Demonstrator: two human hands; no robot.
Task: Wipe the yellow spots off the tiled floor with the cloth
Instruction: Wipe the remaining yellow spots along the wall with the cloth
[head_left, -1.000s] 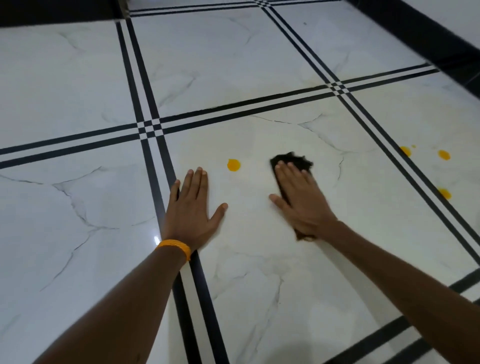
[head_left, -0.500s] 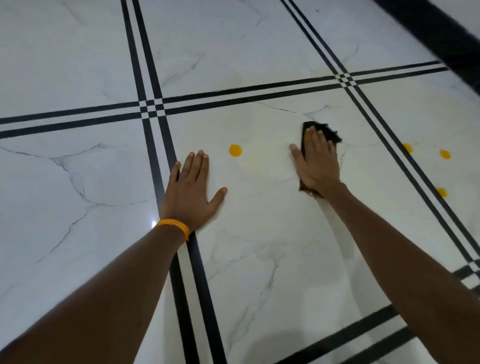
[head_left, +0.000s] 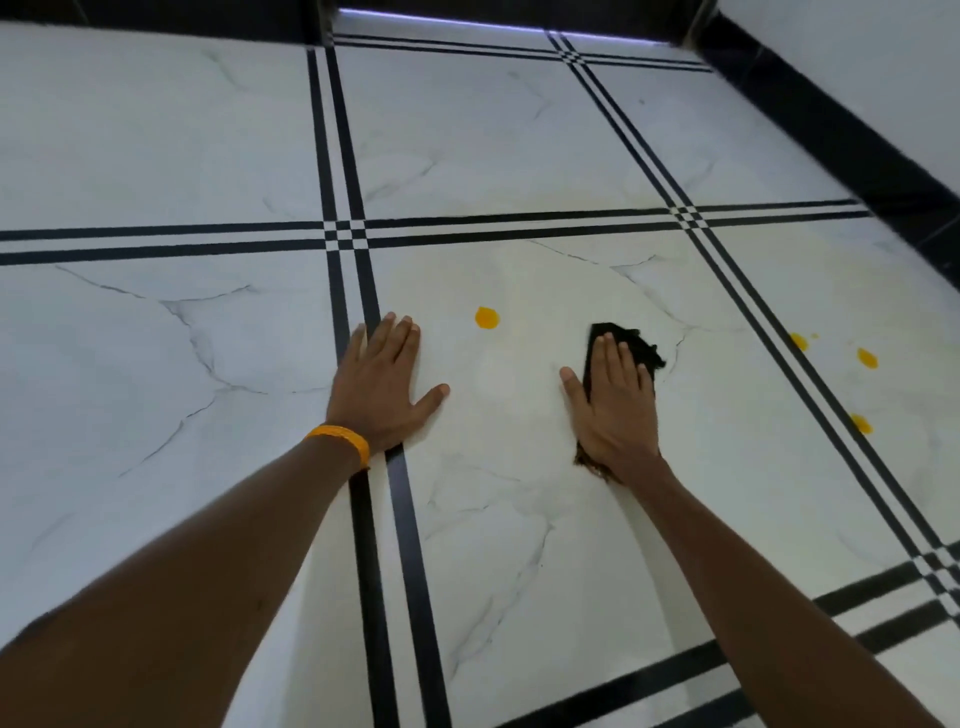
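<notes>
A dark cloth (head_left: 636, 345) lies flat on the white marble tile floor (head_left: 519, 519), and my right hand (head_left: 615, 410) presses down on it with straight fingers. The cloth sticks out past the fingertips and below the wrist. One round yellow spot (head_left: 487, 317) sits on the same tile, left of the cloth and apart from it. My left hand (head_left: 382, 387), with an orange wristband (head_left: 340, 441), rests flat on the floor beside a black stripe. Three more yellow spots (head_left: 866, 357) lie on the tile to the right, beyond the striped border.
Black double stripes (head_left: 387, 519) cross the floor in a grid. A black skirting and a white wall (head_left: 857, 78) run along the right side. A dark threshold with a lit strip (head_left: 467, 18) closes the far end.
My right hand slid the cloth away to the upper right, then back toward me and left. The left hand stayed planted. The view tilted up, showing the far wall.
</notes>
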